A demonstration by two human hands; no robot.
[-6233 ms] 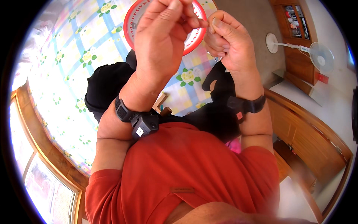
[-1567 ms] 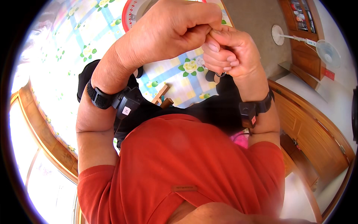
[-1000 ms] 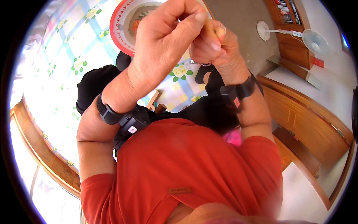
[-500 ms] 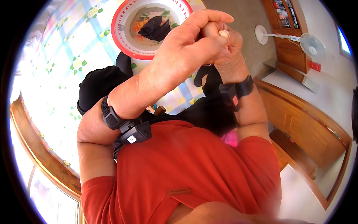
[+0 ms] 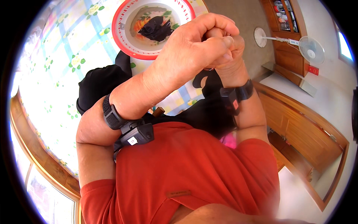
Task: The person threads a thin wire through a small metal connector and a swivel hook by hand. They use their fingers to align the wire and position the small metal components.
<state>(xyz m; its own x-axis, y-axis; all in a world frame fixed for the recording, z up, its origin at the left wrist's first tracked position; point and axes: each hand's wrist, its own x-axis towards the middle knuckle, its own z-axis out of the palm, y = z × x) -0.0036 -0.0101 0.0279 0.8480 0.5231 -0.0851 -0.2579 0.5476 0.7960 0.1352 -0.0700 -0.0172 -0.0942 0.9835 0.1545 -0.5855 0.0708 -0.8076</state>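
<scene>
My left hand (image 5: 190, 43) and my right hand (image 5: 231, 61) are pressed together in front of me, just right of a basin. The left fingers curl over those of the right, and its thumb lies against them. Both are closed; anything between them is hidden. Beside and partly behind my left hand is a white enamel basin with a red rim (image 5: 118, 35). Shallow liquid covers its patterned bottom, and a crumpled piece of thin black material (image 5: 156, 30) lies in it.
A flowered, checked tablecloth (image 5: 56, 71) spreads under the basin. Black fabric (image 5: 99, 87) is bunched near my left forearm. Each forearm wears a strapped black device (image 5: 138, 134). At the right stand a white fan (image 5: 311, 50), a wooden cabinet (image 5: 288, 52) and a long wooden piece of furniture (image 5: 298, 119).
The left index finger, stretched out before, is now curled over the right hand. Both hands have shifted slightly right and down. The black material in the basin stays put.
</scene>
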